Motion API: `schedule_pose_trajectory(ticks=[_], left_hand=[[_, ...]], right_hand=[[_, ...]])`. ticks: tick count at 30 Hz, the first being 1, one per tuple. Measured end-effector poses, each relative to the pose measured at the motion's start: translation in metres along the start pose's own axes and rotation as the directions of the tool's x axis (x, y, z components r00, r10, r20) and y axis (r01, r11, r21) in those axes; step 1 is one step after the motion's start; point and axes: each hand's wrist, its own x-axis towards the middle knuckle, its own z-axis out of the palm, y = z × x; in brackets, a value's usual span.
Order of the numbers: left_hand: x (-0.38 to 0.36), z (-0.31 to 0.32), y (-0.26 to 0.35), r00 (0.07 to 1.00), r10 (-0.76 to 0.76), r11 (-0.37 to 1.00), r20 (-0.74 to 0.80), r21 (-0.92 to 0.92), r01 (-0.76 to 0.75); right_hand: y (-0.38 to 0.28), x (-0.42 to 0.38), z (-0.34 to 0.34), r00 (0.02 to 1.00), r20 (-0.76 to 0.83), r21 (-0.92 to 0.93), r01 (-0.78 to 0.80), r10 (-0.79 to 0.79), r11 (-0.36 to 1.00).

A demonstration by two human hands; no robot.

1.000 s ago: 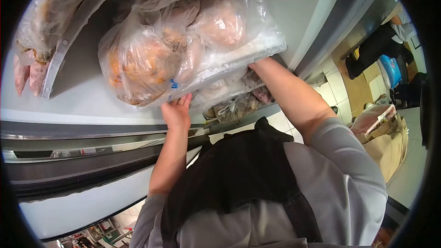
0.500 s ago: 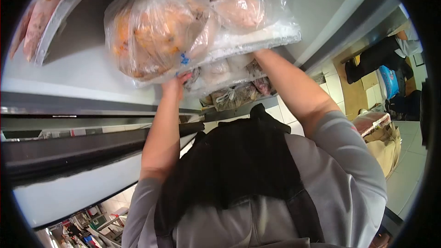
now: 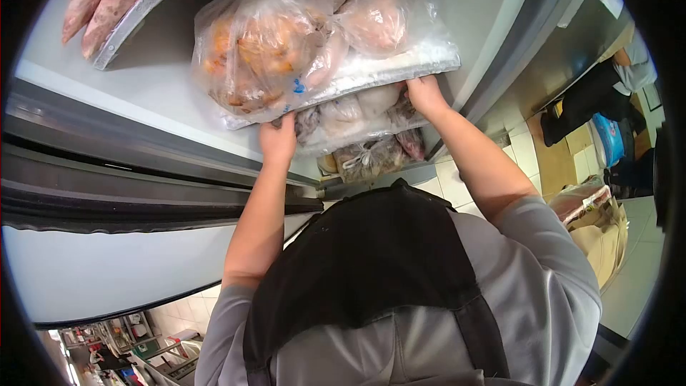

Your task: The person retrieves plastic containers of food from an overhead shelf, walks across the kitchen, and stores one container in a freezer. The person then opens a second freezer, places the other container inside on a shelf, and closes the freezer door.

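A frosted freezer shelf (image 3: pixel 400 66) slants across the upper middle of the view. On it sit a clear plastic bag of orange-yellow food (image 3: pixel 250 50) and a bag of pale meat (image 3: pixel 375 21). My left hand (image 3: pixel 277 139) grips the shelf's front edge near its left end, below the orange bag. Close to the right end, my right hand (image 3: pixel 429 96) holds the same edge, its fingertips hidden underneath. Between my hands, pale wrapped packs (image 3: pixel 346 116) lie on the level below.
Lower down is a bag of dark contents (image 3: pixel 368 161). Long pinkish pieces of meat (image 3: pixel 118 3) poke past a higher shelf (image 3: pixel 146 11). The freezer door (image 3: pixel 143 264) stands open at left. At right are a person (image 3: pixel 582 93) and a brown paper bag (image 3: pixel 604 243) on the floor.
My right hand has come out from beneath the shelf to its front edge. My left hand's fingers have closed around the edge. The view has shifted slightly.
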Motion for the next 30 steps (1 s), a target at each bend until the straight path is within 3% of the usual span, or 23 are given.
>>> schedule_pose_trajectory(ticks=[3,7,9,12,13,14,15,16,17,18,20,22,23,25,28,30], left_hand=[[0.003,-0.001,0.018,0.969,-0.246,0.925,0.028,-0.29,0.244],[0.017,-0.005,0.031,0.957,-0.281,0.864,0.075,-0.413,0.286],[0.024,-0.007,0.027,0.97,-0.231,0.849,0.071,-0.473,0.236],[0.036,-0.011,0.007,0.959,-0.273,0.857,0.074,-0.435,0.278],[0.036,-0.013,-0.003,0.997,-0.046,0.981,-0.06,-0.19,0.034],[0.038,-0.013,-0.011,0.97,0.213,0.975,-0.12,0.096,-0.202],[0.041,-0.012,-0.019,0.88,0.465,0.835,-0.097,0.38,-0.399],[0.043,-0.011,-0.021,0.742,0.671,0.581,0.004,0.619,-0.529],[0.041,-0.012,-0.025,0.862,0.506,0.739,0.024,0.503,-0.448],[0.035,-0.013,-0.025,0.944,0.322,0.865,0.072,0.383,-0.324],[0.024,-0.015,-0.026,0.976,0.16,0.923,0.151,0.327,-0.202],[0.016,-0.013,-0.002,0.958,0.229,0.853,0.173,0.439,-0.283],[0.014,-0.013,0.007,0.975,0.133,0.816,0.177,0.539,-0.209],[0.013,-0.009,0.019,0.986,-0.056,0.694,0.156,0.716,-0.074],[0.012,-0.008,0.003,0.966,0.219,0.659,0.136,0.709,-0.249],[0.016,-0.006,-0.009,0.974,0.187,0.569,0.125,0.795,-0.211]], right_hand=[[-0.009,0.003,0.003,0.938,-0.038,-0.318,0.315,-0.343,0.895],[-0.009,0.01,0.009,0.774,0.024,-0.641,0.497,-0.633,0.584],[-0.006,0.022,0.009,0.834,0.1,-0.627,0.476,-0.542,0.617],[-0.013,0.034,0.011,0.91,0.182,-0.646,0.396,-0.372,0.653],[-0.018,0.037,0.01,0.931,0.192,-0.662,0.355,-0.309,0.659],[-0.023,0.037,0.007,0.935,0.221,-0.638,0.353,-0.276,0.685],[-0.017,0.036,0.008,0.926,0.14,-0.595,0.362,-0.352,0.717],[-0.002,0.034,0.013,0.908,0.049,-0.552,0.372,-0.416,0.747],[0.013,0.032,0.016,0.883,-0.046,-0.508,0.382,-0.468,0.772],[0.018,0.028,0.017,0.91,-0.078,-0.399,0.346,-0.407,0.849],[0.029,0.018,0.018,0.951,-0.06,-0.208,0.284,-0.302,0.936],[0.009,-0.002,0.014,0.966,0.056,-0.104,0.259,-0.254,0.96],[-0.004,-0.008,0.014,0.96,0.135,-0.076,0.256,-0.245,0.964],[-0.008,-0.004,0.018,0.935,0.096,-0.233,0.354,-0.341,0.906],[-0.013,0.002,0.022,0.852,0.095,-0.499,0.488,-0.514,0.716],[-0.008,0.005,0.029,0.791,0.115,-0.605,0.536,-0.601,0.589]])
